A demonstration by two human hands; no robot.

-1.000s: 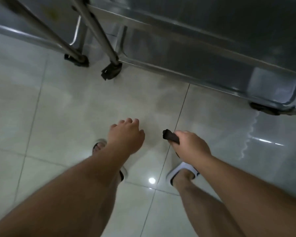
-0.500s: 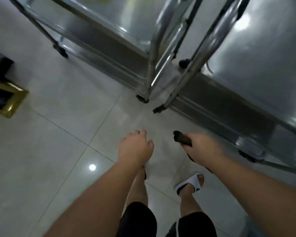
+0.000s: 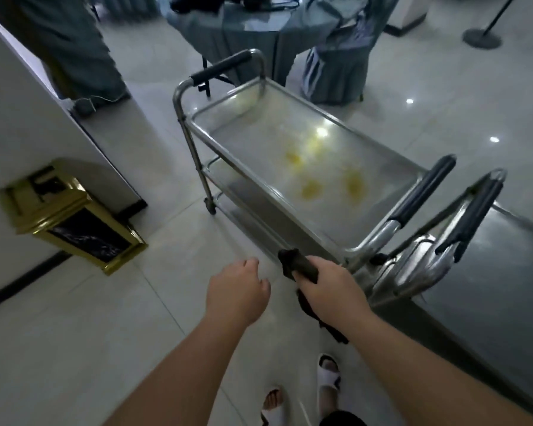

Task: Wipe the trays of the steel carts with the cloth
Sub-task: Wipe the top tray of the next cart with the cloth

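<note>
Two steel carts now in view; a second ago only floor and cart legs showed. Right hand [image 3: 330,285] grasps dark cloth [image 3: 299,267] beside stained top tray [image 3: 290,167]; left hand [image 3: 237,292] loosely curled, holding nothing. Wiping likely next.

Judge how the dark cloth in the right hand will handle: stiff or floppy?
Probably floppy: the cloth bunches above the right hand and its tail hangs limp below the grip. Likely light, since one hand holds it easily. It should flatten onto the stained top tray when pressed.
</note>
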